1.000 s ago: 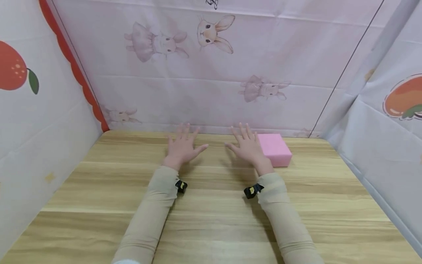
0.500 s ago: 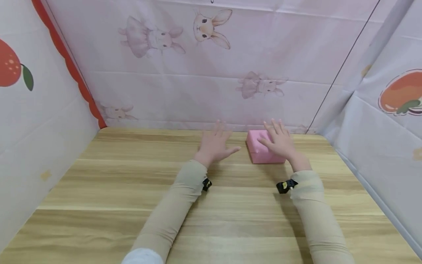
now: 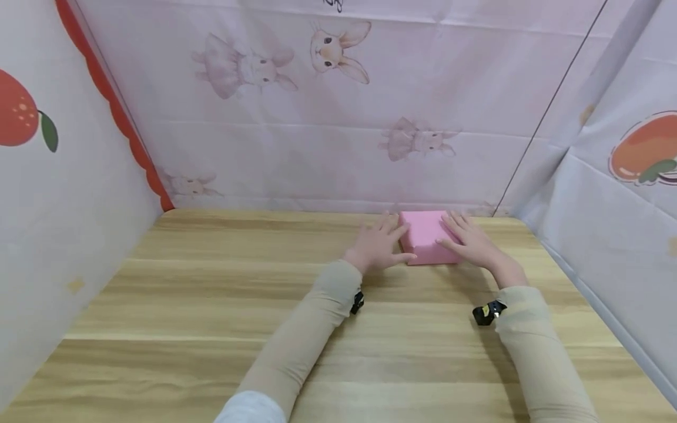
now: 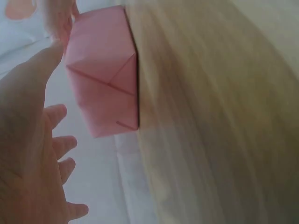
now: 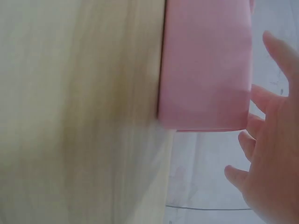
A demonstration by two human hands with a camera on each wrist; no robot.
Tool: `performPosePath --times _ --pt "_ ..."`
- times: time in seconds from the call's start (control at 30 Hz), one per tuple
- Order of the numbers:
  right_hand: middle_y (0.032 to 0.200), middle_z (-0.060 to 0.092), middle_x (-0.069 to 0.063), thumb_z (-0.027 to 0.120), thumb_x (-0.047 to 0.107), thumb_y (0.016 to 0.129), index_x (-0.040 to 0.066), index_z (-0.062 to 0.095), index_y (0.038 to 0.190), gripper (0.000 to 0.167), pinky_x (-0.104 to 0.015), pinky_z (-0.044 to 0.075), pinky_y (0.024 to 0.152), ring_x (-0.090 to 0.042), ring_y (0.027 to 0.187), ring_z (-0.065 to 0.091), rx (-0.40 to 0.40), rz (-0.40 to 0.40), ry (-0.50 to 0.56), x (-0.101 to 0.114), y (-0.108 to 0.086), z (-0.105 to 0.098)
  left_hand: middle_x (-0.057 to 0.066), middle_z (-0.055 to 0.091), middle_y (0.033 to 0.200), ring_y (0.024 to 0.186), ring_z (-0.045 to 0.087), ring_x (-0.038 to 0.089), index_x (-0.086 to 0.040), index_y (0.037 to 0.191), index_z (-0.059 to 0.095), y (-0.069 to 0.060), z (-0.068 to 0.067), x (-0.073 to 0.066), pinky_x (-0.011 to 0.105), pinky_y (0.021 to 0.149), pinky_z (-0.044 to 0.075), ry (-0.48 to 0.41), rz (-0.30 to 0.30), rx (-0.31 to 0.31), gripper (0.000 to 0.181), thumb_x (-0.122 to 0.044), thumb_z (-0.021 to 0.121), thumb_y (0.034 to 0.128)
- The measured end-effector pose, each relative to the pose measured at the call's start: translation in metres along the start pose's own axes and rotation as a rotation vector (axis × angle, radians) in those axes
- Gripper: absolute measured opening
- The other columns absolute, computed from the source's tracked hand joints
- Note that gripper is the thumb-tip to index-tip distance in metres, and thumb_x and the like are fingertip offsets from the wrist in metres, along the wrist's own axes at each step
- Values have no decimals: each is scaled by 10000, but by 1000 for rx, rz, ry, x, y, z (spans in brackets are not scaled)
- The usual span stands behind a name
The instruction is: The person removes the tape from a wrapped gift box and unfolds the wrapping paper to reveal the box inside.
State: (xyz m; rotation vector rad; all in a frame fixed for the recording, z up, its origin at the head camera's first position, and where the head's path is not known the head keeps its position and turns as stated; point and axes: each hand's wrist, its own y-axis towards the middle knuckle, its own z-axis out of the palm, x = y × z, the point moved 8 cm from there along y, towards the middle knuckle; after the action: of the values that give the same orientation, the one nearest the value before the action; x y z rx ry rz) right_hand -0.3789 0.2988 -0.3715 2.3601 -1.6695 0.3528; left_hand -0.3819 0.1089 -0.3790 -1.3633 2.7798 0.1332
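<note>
Currently I have the box on the table, right of centre at the far edge, with the back cloth close behind it. On its left end, the left wrist view gives me paper seams. Room is tight at the rear, moderate toward the right cloth, and wide to the left and in front, where I see wood grain. The left hand is just beside that end, fingers and thumb spread apart; the right hand is at the opposite edge, digits also apart. Neither curls round the box; whether any fingertip touches it, I can't tell. Beige sleeves cover both forearms.
</note>
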Motion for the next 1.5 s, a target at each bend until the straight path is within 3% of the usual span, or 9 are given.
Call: performPosePath --times 0.2,0.5,0.97,1.27,1.5 --pt "1606 110 -255 514 463 968 52 245 1536 751 -706 101 1144 -529 1458 63 6 10 -3 -6 -4 5 17 98 1656 1532 78 295 -332 1567 126 5 8 -11 658 1173 123 -10 13 28 846 -776 349 882" --pt "1612 103 -245 528 500 954 76 219 1547 792 -702 155 1134 -510 1458 118 13 30 6 -6 -6 7 -10 99 1656 1535 66 275 -335 1564 143 8 9 -10 678 1159 147 -20 8 45 848 -765 391 877" --pt "1584 197 -272 556 480 951 70 296 1524 751 -697 220 1115 -519 1431 204 -29 -11 -14 7 -7 10 5 85 1656 1536 43 283 -318 1569 123 -6 8 -4 682 1154 137 32 31 60 882 -787 369 864" --pt "1565 243 -280 626 439 924 80 355 1502 733 -670 247 1123 -510 1419 248 -35 -70 -50 19 -12 15 -14 91 1655 1536 23 278 -315 1570 121 -22 10 4 694 1139 184 6 24 71 869 -765 389 876" --pt "1562 250 -280 664 344 918 66 390 1482 685 -649 237 1140 -502 1422 250 -58 -117 -28 32 -15 13 -7 109 1653 1533 56 295 -319 1566 146 -32 7 9 682 1151 138 -22 16 60 865 -756 420 871"
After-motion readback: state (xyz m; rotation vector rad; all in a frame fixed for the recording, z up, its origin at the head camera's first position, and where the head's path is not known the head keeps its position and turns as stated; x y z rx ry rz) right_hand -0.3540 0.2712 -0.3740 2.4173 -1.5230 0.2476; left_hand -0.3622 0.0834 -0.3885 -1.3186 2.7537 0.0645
